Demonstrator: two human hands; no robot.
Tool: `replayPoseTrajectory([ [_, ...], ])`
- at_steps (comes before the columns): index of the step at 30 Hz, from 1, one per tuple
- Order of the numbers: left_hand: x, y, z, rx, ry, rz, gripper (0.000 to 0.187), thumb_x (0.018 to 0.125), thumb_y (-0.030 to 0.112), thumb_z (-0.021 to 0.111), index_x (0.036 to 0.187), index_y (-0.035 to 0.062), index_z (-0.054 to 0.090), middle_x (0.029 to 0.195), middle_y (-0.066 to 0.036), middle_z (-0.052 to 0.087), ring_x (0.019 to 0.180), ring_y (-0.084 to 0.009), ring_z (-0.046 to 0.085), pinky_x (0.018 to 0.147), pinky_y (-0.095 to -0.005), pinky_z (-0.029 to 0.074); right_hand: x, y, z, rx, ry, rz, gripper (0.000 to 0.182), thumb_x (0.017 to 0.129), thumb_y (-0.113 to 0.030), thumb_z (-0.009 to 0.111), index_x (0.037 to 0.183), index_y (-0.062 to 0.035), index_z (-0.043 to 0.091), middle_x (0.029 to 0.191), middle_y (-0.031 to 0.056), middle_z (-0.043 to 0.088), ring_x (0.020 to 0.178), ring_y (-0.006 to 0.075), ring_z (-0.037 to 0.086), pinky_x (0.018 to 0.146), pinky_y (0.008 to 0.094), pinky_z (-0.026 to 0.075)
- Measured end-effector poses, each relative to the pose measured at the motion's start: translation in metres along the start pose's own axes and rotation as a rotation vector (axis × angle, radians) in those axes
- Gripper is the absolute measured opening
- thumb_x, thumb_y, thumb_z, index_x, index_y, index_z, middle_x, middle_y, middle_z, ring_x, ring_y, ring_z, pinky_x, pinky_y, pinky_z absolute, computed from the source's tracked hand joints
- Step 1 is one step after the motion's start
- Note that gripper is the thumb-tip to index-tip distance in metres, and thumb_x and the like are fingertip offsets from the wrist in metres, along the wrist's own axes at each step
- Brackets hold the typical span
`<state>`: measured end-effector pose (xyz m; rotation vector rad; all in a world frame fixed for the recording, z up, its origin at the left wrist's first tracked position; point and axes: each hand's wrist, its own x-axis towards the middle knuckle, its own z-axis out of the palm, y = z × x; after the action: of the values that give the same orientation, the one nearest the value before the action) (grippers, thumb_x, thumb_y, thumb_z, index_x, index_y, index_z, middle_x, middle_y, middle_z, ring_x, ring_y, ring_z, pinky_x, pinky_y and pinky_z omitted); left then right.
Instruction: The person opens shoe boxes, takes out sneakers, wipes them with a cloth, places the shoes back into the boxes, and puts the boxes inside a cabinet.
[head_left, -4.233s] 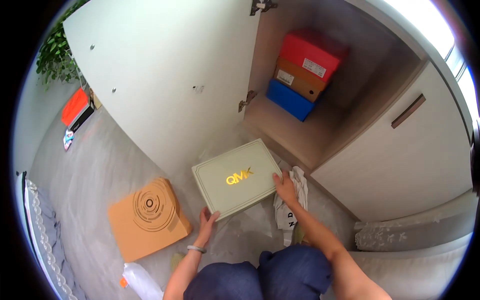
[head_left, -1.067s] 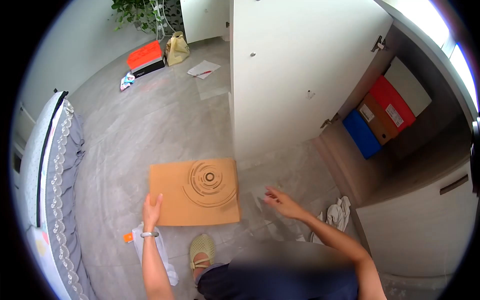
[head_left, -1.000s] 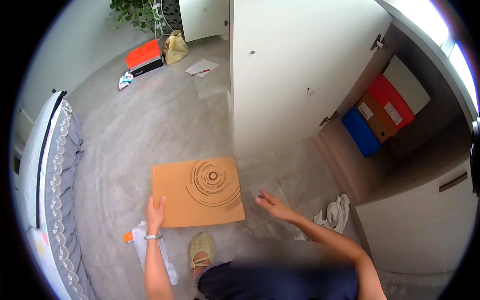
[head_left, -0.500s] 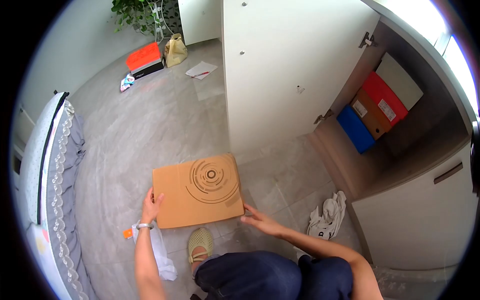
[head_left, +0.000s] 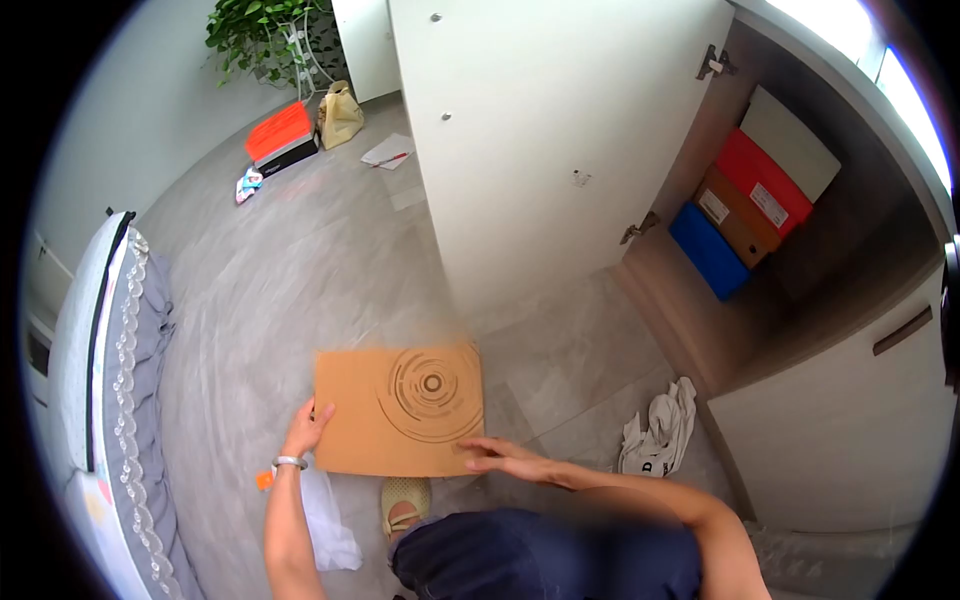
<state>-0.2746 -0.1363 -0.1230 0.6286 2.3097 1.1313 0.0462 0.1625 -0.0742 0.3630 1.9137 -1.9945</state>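
A flat brown cardboard box (head_left: pixel 350 415) with a printed pattern of dark rings lies before my feet. My left hand (head_left: pixel 307 428) grips its left edge, thumb over the top face and fingers at the side. At the front right corner, my right hand (head_left: pixel 508 461) reaches over the top face with fingers stretched out, the fingertips right at the cardboard. A white plastic bag (head_left: pixel 328 520) lies by my left forearm, an orange piece (head_left: pixel 265 481) beside it. Just below the box's front edge is my shoe (head_left: pixel 405 505).
An open cabinet (head_left: pixel 800 340) at right holds stacked boxes, with a blue box (head_left: pixel 709 251) lowest; its white door (head_left: pixel 540 150) stands wide. A pale cloth bag (head_left: pixel 660 430) lies on the floor. Farther back are an orange-lidded shoebox (head_left: pixel 281 137) and a plant (head_left: pixel 270 35). A bed (head_left: pixel 95 350) borders the left.
My right hand has moved from the box's right side onto its top near the corner. The box sits lower in view and squarer; the camera view has shifted a little.
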Motion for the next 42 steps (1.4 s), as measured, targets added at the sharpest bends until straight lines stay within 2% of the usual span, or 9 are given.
replayPoseTrajectory([
  [5, -0.001, 0.036, 0.033, 0.214, -0.019, 0.003, 0.048, 0.094, 0.032, 0.062, 0.131, 0.0018, 0.054, 0.112, -0.014, 0.068, 0.099, -0.0213, 0.065, 0.087, -0.0338, 0.051, -0.032, 0.008, -0.019, 0.514, 0.264, 0.147, 0.051, 0.089, -0.043, 0.066, 0.126, -0.0146, 0.045, 0.111, 0.0087, 0.056, 0.099, 0.0185, 0.054, 0.083, 0.0319, 0.044],
  [13, -0.026, 0.1, 0.166, -0.104, -0.285, 0.284, 0.063, 0.093, 0.029, 0.061, 0.145, 0.0042, 0.035, 0.126, -0.016, 0.059, 0.11, -0.0265, 0.06, 0.092, -0.0352, 0.049, -0.134, 0.008, -0.101, -0.114, 0.659, 0.303, 0.046, 0.09, -0.05, 0.063, 0.11, -0.0128, 0.045, 0.097, 0.0069, 0.054, 0.092, 0.0182, 0.053, 0.081, 0.0292, 0.042],
  [17, -0.029, 0.136, 0.181, -0.361, -0.32, 0.199, 0.068, 0.098, 0.039, 0.051, 0.15, 0.0033, 0.024, 0.124, -0.013, 0.058, 0.106, -0.0246, 0.06, 0.091, -0.0348, 0.05, -0.18, 0.01, -0.139, -0.24, 1.051, 0.121, 0.049, 0.095, -0.055, 0.049, 0.116, -0.0105, 0.049, 0.097, 0.0072, 0.058, 0.086, 0.0151, 0.053, 0.081, 0.027, 0.04],
  [21, -0.012, 0.189, 0.142, -0.748, -0.596, 0.052, 0.07, 0.102, 0.048, 0.04, 0.151, 0.0024, 0.019, 0.12, -0.014, 0.055, 0.097, -0.0183, 0.059, 0.084, -0.0328, 0.052, -0.192, -0.053, -0.132, 0.396, 1.179, -0.371, 0.049, 0.1, -0.049, 0.041, 0.113, -0.0036, 0.056, 0.095, 0.0066, 0.064, 0.087, 0.0116, 0.056, 0.078, 0.0265, 0.042],
  [23, -0.013, 0.22, 0.14, -0.69, -0.352, 0.243, 0.067, 0.102, 0.049, 0.034, 0.153, 0.0074, 0.019, 0.115, -0.012, 0.056, 0.092, -0.0173, 0.059, 0.078, -0.0329, 0.052, -0.184, -0.051, -0.127, 0.525, 1.202, -0.656, 0.049, 0.101, -0.046, 0.041, 0.111, -0.0017, 0.059, 0.095, 0.0061, 0.066, 0.087, 0.0103, 0.057, 0.077, 0.0266, 0.043],
  [27, -0.015, 0.254, 0.155, -0.649, -0.203, 0.309, 0.066, 0.103, 0.045, 0.037, 0.153, 0.0058, 0.018, 0.118, -0.013, 0.055, 0.095, -0.0186, 0.059, 0.079, -0.0329, 0.051, -0.14, 0.003, -0.118, -0.157, 0.834, -0.13, 0.057, 0.099, -0.048, 0.045, 0.124, 0.0025, 0.056, 0.115, 0.0137, 0.065, 0.087, 0.0188, 0.062, 0.074, 0.0308, 0.047],
  [32, -0.019, 0.258, 0.191, -0.644, 0.103, 0.412, 0.066, 0.103, 0.039, 0.041, 0.153, 0.0054, 0.015, 0.137, -0.016, 0.044, 0.105, -0.0205, 0.056, 0.082, -0.0339, 0.051, -0.083, 0.077, -0.086, -0.869, 0.865, 0.023, 0.057, 0.089, -0.042, 0.062, 0.127, 0.0005, 0.055, 0.109, 0.0215, 0.063, 0.108, 0.0306, 0.058, 0.095, 0.0438, 0.035],
  [36, -0.033, 0.256, 0.192, -0.67, 0.071, 0.404, 0.065, 0.102, 0.037, 0.042, 0.153, 0.0069, 0.015, 0.139, -0.016, 0.041, 0.106, -0.0208, 0.055, 0.082, -0.0341, 0.05, -0.079, 0.059, -0.085, -0.914, 0.84, 0.119, 0.049, 0.085, -0.038, 0.068, 0.117, -0.0007, 0.062, 0.101, 0.0187, 0.064, 0.108, 0.0304, 0.055, 0.098, 0.0445, 0.028],
  [42, -0.045, 0.229, 0.192, -0.62, 0.047, 0.33, 0.062, 0.102, 0.036, 0.042, 0.151, 0.0066, 0.02, 0.137, -0.015, 0.043, 0.108, -0.0211, 0.053, 0.087, -0.0334, 0.047, -0.125, 0.008, -0.082, -0.545, 1.07, -0.452, 0.027, 0.072, -0.017, 0.082, 0.088, -0.0057, 0.064, 0.087, 0.0058, 0.061, 0.089, 0.0216, 0.052, 0.088, 0.0351, 0.029],
])
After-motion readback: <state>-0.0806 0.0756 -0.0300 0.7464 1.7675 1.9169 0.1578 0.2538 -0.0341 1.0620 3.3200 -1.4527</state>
